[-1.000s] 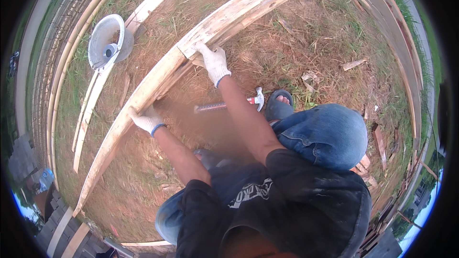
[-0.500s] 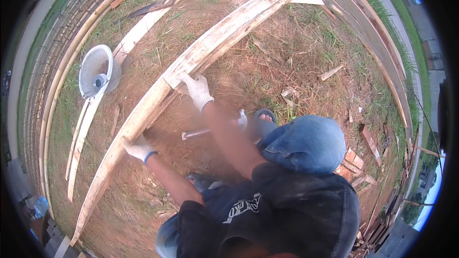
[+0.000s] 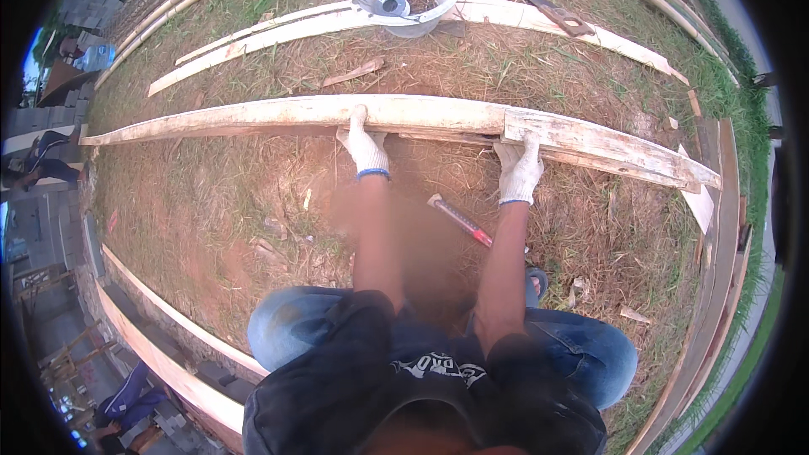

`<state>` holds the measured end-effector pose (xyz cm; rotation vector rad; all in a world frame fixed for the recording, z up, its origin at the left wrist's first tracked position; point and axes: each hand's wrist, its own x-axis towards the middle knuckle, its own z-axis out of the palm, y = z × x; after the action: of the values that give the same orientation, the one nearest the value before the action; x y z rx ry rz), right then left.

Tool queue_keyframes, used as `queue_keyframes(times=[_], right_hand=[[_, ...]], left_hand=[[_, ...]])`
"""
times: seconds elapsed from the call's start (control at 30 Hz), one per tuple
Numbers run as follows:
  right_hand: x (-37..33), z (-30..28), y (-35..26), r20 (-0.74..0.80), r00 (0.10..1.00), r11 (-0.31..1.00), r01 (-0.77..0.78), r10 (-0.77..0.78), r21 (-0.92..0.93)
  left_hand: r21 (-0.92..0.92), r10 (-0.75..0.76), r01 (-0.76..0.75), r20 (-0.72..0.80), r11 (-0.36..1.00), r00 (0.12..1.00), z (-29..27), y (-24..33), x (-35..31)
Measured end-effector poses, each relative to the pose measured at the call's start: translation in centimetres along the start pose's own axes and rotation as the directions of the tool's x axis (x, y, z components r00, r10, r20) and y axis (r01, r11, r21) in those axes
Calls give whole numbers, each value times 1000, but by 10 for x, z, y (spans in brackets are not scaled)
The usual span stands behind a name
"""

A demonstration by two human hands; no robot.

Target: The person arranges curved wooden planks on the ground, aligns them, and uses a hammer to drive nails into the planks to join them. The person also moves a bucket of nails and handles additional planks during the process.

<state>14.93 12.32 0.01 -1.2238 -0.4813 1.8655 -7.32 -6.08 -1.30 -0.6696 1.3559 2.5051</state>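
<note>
Long pale wooden boards point(image 3: 278, 112) run across in front of me, butted or overlapped at a joint right of the middle. My left hand point(image 3: 366, 150), in a white knit glove with a blue cuff, grips the near edge left of the joint, thumb on top and fingers underneath. Just right of the joint, my gloved right hand point(image 3: 520, 170) clasps the shorter, weathered board point(image 3: 590, 136) the same way. What the fingers touch below is hidden. A hammer point(image 3: 459, 217) with a partly red handle lies on the ground between my forearms, its head mostly hidden.
Beyond the boards, a whitish bucket point(image 3: 438, 21) stands with a round grey item inside. A handsaw point(image 3: 560, 17) rests by another pale plank point(image 3: 253, 49). Weathered planks point(image 3: 716, 227) lie at right; more boards point(image 3: 168, 354) at lower left. Other people point(image 3: 135, 396) show at the left rim.
My view has turned left, so the boards that ran diagonally now lie across it, and people appear at the left rim. Both hands keep hold of the boards.
</note>
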Motion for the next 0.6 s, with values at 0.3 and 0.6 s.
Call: queue_keyframes(times=[0.3,0.6], right_hand=[[2,0,-16,-106,994,997,-39,31,-73],[12,31,-20,-138,989,990,-73,56,-122]], left_hand=[[139,1,13,-97,990,995,19,-3,-20],[220,160,-122,-166,968,973,43,4,-2]])
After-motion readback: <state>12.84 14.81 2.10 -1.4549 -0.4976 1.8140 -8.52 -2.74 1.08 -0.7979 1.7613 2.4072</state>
